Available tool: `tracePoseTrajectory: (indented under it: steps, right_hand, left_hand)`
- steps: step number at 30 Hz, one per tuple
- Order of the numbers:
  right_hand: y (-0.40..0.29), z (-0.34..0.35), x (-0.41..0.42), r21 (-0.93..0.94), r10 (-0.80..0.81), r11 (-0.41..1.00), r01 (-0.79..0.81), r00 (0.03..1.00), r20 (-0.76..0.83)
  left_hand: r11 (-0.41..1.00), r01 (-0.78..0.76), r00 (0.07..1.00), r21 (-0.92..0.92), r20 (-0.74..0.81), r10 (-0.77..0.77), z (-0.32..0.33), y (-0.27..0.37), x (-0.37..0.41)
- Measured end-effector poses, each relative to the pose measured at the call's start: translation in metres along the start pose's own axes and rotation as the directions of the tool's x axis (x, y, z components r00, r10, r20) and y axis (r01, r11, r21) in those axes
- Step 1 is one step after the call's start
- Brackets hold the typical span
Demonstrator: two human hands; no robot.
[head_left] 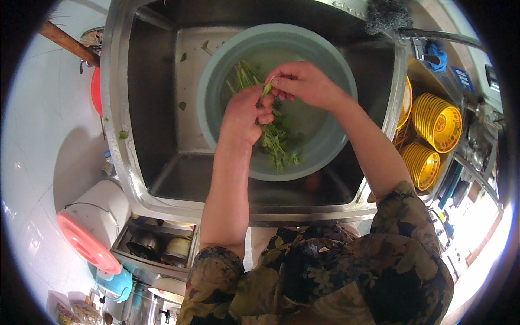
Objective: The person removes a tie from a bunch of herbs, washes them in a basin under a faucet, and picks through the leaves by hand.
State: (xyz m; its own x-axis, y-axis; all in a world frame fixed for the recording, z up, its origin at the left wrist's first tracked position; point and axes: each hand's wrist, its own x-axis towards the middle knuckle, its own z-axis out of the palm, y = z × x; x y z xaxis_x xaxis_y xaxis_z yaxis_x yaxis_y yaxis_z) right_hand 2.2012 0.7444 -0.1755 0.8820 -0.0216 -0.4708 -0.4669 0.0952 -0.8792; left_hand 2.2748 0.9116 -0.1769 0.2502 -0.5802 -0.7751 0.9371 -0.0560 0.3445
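Observation:
A round grey-green plastic basin [207, 134] with water in it sits inside a stainless steel sink [195, 138]. My left hand [243, 111] is over the basin, its fingers closed around the root end of a leafy green herb stalk [266, 90]. Thumb and fingertips of my right hand [302, 83] pinch the pale tip of that same stalk. Leafy green herbs [276, 144], perhaps coriander, spread in the water below my left hand, and more stems [245, 77] show above it. My fingers hide where the held stalk joins the rest.
Loose leaf bits [182, 105] lie on the sink floor left of the basin. Stacks of yellow patterned bowls [436, 122] stand at the right. A tap [443, 36] and a dark scouring pad [386, 16] are at the upper right. A white bucket [97, 207] stands at the lower left.

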Motion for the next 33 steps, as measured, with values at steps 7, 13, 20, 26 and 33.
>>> tracePoseTrajectory:
  steps: [7, 13, 20, 26, 33]
  right_hand:
    - [0.009, 0.005, 0.004, 0.155, 0.010, 0.988, -0.007, 1.000, -0.019]
    - [0.035, 0.012, 0.002, 0.212, 0.074, 0.977, 0.000, 0.937, -0.341]
    - [0.127, 0.041, 0.021, -0.850, -0.205, 0.485, -0.207, 0.917, -0.341]
    - [0.118, 0.006, 0.018, -0.636, -0.054, 0.687, -0.351, 0.849, -0.526]
    - [0.121, -0.006, 0.006, -0.402, -0.052, 0.885, -0.234, 0.809, -0.586]
  left_hand:
    - [0.995, -0.101, 0.995, -0.007, -0.002, 0.101, -0.006, -0.005, 0.005]
    - [0.953, -0.157, 0.984, 0.260, -0.041, 0.174, -0.006, -0.015, 0.008]
    - [0.810, -0.270, 0.882, 0.520, -0.205, 0.425, -0.040, -0.033, 0.032]
    - [0.429, -0.226, 0.787, 0.874, -0.096, 0.609, -0.048, -0.059, 0.047]
    - [0.089, 0.071, 0.889, 0.993, -0.104, 0.446, -0.026, -0.062, 0.046]
